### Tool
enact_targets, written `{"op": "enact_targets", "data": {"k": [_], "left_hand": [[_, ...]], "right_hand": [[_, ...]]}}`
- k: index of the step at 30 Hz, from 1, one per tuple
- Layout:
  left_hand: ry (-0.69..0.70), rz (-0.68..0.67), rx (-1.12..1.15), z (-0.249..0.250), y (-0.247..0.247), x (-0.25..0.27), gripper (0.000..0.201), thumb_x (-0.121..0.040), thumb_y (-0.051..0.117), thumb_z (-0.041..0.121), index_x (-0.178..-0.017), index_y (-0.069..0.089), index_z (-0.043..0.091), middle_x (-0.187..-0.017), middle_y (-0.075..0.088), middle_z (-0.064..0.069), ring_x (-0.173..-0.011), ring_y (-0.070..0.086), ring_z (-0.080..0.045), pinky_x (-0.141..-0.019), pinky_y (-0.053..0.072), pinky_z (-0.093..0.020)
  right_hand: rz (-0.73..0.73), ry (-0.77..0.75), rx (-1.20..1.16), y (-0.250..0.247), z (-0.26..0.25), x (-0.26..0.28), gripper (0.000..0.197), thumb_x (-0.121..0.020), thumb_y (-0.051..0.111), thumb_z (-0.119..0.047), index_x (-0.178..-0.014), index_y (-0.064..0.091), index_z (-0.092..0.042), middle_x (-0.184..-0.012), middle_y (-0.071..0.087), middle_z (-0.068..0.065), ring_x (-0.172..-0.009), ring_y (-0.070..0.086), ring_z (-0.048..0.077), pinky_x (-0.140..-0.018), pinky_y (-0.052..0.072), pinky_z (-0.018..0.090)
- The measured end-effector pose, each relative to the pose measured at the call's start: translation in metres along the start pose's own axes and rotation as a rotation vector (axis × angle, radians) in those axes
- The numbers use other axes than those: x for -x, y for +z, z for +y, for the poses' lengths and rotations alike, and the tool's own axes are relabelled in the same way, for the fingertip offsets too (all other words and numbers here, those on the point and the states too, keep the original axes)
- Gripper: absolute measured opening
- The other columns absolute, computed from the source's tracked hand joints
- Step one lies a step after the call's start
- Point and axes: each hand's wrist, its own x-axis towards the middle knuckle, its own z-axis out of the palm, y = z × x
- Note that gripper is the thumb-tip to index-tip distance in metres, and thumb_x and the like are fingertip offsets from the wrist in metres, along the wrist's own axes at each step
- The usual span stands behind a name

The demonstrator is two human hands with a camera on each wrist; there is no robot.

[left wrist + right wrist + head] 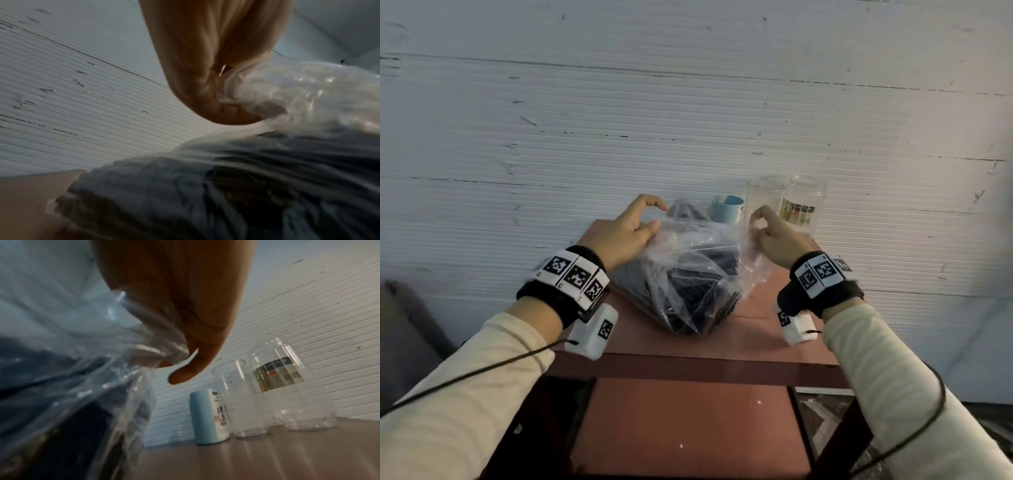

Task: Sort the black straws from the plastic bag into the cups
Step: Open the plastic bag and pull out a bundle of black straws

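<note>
A clear plastic bag [688, 270] full of black straws [685, 294] lies in the middle of the small red-brown table [756, 329]. My left hand [630, 229] pinches the bag's left top edge, thumb and fingers curled on the plastic [236, 91]. My right hand [770, 233] pinches the bag's right edge; the film bunches in its fingers [164, 352]. Behind the bag stand a blue cup [727, 209], a clear cup [762, 198] and a clear jar-like cup with a label [803, 205]. In the right wrist view the same blue cup [209, 417], clear cup [244, 402] and labelled cup [292, 386] look empty.
A white ribbed wall [688, 102] rises directly behind the table. The table's front edge and a lower shelf [688, 425] lie toward me. A grey object [407, 329] sits at the far left. Cables run along both sleeves.
</note>
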Motion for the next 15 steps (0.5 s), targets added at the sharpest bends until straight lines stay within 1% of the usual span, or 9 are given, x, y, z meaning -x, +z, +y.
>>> {"op": "enact_targets", "data": {"k": [1,3,4,6,8,10,11,13,15], "left_hand": [[-0.012,-0.010,0.004,0.001,0.003,0.002,0.021,-0.102,0.041,0.018,-0.109,0.049,0.037,-0.062,0.044,0.005,-0.047,0.035,-0.010,-0.049,0.032,-0.024],[-0.046,-0.036,-0.008,0.001,0.008,0.004,0.032,-0.101,0.039,0.010,-0.091,0.054,0.037,-0.071,0.050,-0.003,-0.057,0.035,-0.015,-0.053,0.029,-0.026],[-0.073,-0.047,-0.004,0.001,0.011,0.006,0.039,-0.099,0.040,0.006,-0.081,0.057,0.036,-0.078,0.058,-0.001,-0.065,0.038,-0.016,-0.056,0.030,-0.027],[-0.142,-0.028,0.039,0.000,0.014,0.008,0.043,-0.095,0.044,0.001,-0.071,0.063,0.031,-0.089,0.067,0.011,-0.081,0.045,-0.019,-0.066,0.036,-0.031],[-0.199,0.028,0.093,0.002,0.015,0.011,0.035,-0.093,0.049,0.006,-0.074,0.069,0.027,-0.094,0.070,0.007,-0.085,0.051,-0.022,-0.075,0.040,-0.034],[-0.230,0.059,0.138,0.008,0.014,0.015,0.021,-0.092,0.059,0.019,-0.078,0.073,0.027,-0.100,0.071,0.001,-0.094,0.061,-0.022,-0.089,0.047,-0.035],[-0.242,0.064,0.162,0.010,0.015,0.017,0.014,-0.089,0.063,0.024,-0.081,0.073,0.026,-0.102,0.071,0.001,-0.100,0.063,-0.021,-0.095,0.047,-0.037],[-0.256,0.042,0.153,0.016,0.017,0.023,0.006,-0.088,0.067,0.024,-0.091,0.071,0.023,-0.096,0.067,0.000,-0.094,0.061,-0.018,-0.091,0.048,-0.035],[-0.223,0.043,0.069,0.022,0.020,0.029,0.017,-0.088,0.067,0.019,-0.104,0.065,0.014,-0.085,0.057,0.000,-0.076,0.052,-0.010,-0.070,0.044,-0.026]], "right_hand": [[-0.015,0.006,-0.013,0.001,0.002,0.000,0.017,-0.098,0.039,0.000,-0.103,0.036,-0.015,-0.064,0.051,0.002,-0.045,0.046,0.006,-0.044,0.037,0.018],[-0.026,-0.003,-0.005,0.001,0.001,0.002,0.022,-0.096,0.041,0.002,-0.097,0.040,-0.020,-0.074,0.052,0.004,-0.055,0.049,0.011,-0.049,0.042,0.019],[-0.022,-0.014,0.008,0.001,0.001,0.003,0.024,-0.094,0.044,0.001,-0.090,0.045,-0.022,-0.081,0.055,0.004,-0.062,0.053,0.013,-0.055,0.045,0.021],[-0.003,-0.016,0.013,-0.002,0.001,0.008,0.022,-0.092,0.051,-0.004,-0.083,0.056,-0.024,-0.092,0.059,0.004,-0.077,0.056,0.016,-0.066,0.046,0.021],[-0.003,0.022,-0.014,-0.008,-0.001,0.017,0.012,-0.094,0.055,-0.015,-0.096,0.066,-0.021,-0.099,0.062,0.000,-0.084,0.057,0.011,-0.066,0.043,0.013],[0.032,0.020,-0.046,-0.015,0.000,0.027,0.019,-0.095,0.057,-0.026,-0.110,0.067,-0.024,-0.101,0.063,-0.004,-0.088,0.057,0.005,-0.069,0.040,0.013],[0.080,0.009,-0.064,-0.017,0.000,0.033,0.020,-0.095,0.057,-0.029,-0.112,0.067,-0.025,-0.097,0.063,-0.006,-0.086,0.057,0.004,-0.070,0.041,0.014],[0.202,0.008,-0.105,-0.019,-0.005,0.045,0.018,-0.096,0.055,-0.027,-0.105,0.070,-0.024,-0.085,0.062,-0.011,-0.074,0.054,0.005,-0.070,0.043,0.020],[0.229,0.041,-0.118,-0.016,-0.009,0.055,0.018,-0.097,0.052,-0.028,-0.096,0.070,-0.025,-0.087,0.066,-0.006,-0.071,0.050,0.014,-0.068,0.045,0.029]]}}
